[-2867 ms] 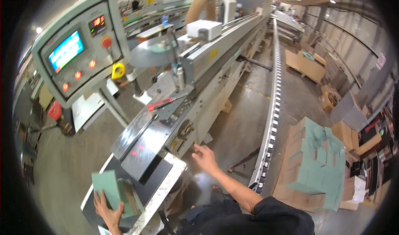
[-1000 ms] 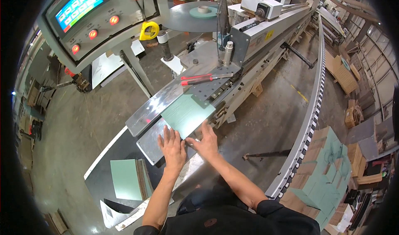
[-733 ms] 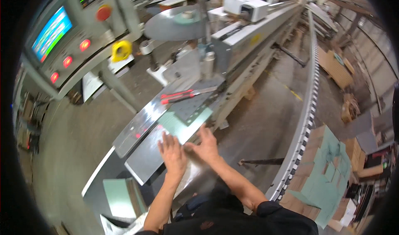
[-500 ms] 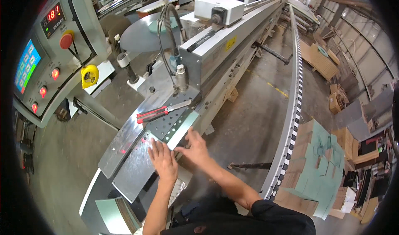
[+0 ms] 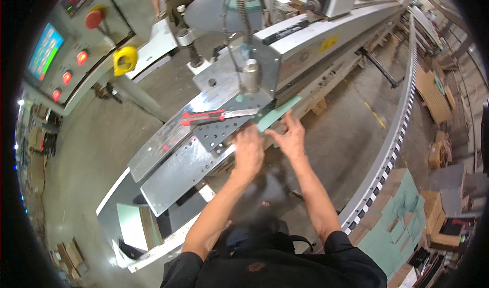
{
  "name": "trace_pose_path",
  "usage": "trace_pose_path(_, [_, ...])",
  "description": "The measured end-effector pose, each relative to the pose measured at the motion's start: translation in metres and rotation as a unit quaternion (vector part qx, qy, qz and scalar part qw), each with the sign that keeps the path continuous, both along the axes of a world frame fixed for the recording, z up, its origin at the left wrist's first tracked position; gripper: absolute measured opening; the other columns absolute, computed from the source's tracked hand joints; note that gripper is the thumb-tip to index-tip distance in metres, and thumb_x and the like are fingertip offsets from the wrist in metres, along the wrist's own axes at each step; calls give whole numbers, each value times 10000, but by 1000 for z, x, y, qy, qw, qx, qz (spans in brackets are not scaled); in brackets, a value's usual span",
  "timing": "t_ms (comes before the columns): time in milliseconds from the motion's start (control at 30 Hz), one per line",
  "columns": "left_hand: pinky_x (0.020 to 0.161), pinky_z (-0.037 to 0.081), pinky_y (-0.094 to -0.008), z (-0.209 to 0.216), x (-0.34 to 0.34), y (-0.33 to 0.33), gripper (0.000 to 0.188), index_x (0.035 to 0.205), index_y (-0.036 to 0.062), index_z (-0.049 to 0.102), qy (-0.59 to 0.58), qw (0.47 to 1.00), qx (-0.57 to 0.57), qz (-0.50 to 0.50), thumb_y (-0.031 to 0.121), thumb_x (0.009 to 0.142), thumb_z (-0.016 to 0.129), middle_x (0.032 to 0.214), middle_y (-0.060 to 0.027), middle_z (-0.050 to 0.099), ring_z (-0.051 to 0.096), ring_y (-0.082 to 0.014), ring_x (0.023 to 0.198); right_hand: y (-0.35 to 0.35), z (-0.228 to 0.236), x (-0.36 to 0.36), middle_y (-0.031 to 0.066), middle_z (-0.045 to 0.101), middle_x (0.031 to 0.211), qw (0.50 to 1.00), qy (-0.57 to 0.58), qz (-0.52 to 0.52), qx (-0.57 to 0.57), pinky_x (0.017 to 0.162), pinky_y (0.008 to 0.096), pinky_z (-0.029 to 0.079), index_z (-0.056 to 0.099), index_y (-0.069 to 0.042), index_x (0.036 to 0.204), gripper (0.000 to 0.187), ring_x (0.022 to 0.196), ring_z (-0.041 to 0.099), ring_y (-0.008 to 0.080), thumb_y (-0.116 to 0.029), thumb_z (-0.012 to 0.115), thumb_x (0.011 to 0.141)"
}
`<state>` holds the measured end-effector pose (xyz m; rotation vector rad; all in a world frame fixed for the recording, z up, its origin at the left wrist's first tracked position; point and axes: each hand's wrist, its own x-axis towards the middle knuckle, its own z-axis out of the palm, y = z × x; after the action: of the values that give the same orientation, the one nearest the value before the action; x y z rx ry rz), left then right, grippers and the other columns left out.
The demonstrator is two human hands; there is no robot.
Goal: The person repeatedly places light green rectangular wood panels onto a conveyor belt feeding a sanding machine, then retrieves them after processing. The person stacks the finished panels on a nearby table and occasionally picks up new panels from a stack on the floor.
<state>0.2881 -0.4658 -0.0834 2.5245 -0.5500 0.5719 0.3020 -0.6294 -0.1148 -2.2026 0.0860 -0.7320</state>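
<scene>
A narrow pale green strip (image 5: 277,113) lies along the right side of a dark perforated plate (image 5: 219,132) at the end of a long machine. My right hand (image 5: 292,139) is at the strip's near right edge, thumb and fingers spread apart along it. Beside the strip's near end is my left hand (image 5: 249,153), fingers bent over the plate's edge, their tips blurred and partly hidden. Whether it grips the strip does not show. A red utility knife (image 5: 209,116) with its blade out lies on the perforated plate, beyond my left hand.
A control panel with a red stop button (image 5: 93,19) and a hanging yellow tape measure (image 5: 125,61) stands at left. Below the metal plate (image 5: 173,176) sits a stack of pale green sheets (image 5: 133,224). A long rail (image 5: 379,178) runs at right, beside a green-topped stack (image 5: 389,229).
Both hands have moved forward and right along the plate, and the green strip has slid farther away along the machine. The view has shifted; the knife still lies on the plate.
</scene>
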Motion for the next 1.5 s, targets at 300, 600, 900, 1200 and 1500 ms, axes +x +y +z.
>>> trace_pose_path(300, [1190, 297, -549, 56, -130, 189, 701, 1447, 63, 524, 3, 995, -97, 4, 121, 798, 785, 1530, -211, 460, 355, -418, 1474, -48, -2, -3, 75, 660, 1045, 989, 90, -65, 96, 746, 307, 491, 546, 32, 1437, 746, 810, 551, 156, -322, 844, 852])
trace_pose_path(600, [1110, 251, -705, 68, -259, 456, 1259, 1560, 81, 374, 293, 859, 136, 398, 612, 539, 886, 1629, -320, 208, 196, -546, 1493, 68, -22, -119, 24, 595, 1013, 981, 139, 37, 129, 732, 281, 475, 625, 2, 1368, 516, 801, 518, 123, -123, 772, 889])
trace_pose_path(900, [1099, 299, -653, 52, -262, 486, 1164, 1511, 59, 466, 242, 902, 59, 351, 552, 535, 863, 1546, -322, 348, 368, -482, 1405, 147, 5, -152, 41, 599, 951, 989, 54, 89, 103, 722, 274, 489, 660, -5, 1279, 429, 809, 549, 133, -76, 767, 869])
trace_pose_path(1200, [1092, 300, -611, 121, -181, 380, 1049, 1452, 93, 542, 171, 981, 81, 53, 593, 576, 833, 1518, -317, 370, 379, -477, 1368, 239, 28, -202, 41, 602, 960, 961, 102, 165, 199, 641, 241, 491, 646, -19, 1325, 530, 724, 539, 98, -22, 780, 811])
trace_pose_path(1500, [1112, 279, -647, 42, -89, 317, 1035, 1453, 101, 546, 142, 982, 125, -25, 580, 581, 830, 1554, -316, 344, 306, -539, 1431, 281, 15, -189, 166, 667, 1101, 978, 72, 137, 141, 719, 355, 555, 541, 34, 1410, 685, 861, 663, 250, -165, 825, 819])
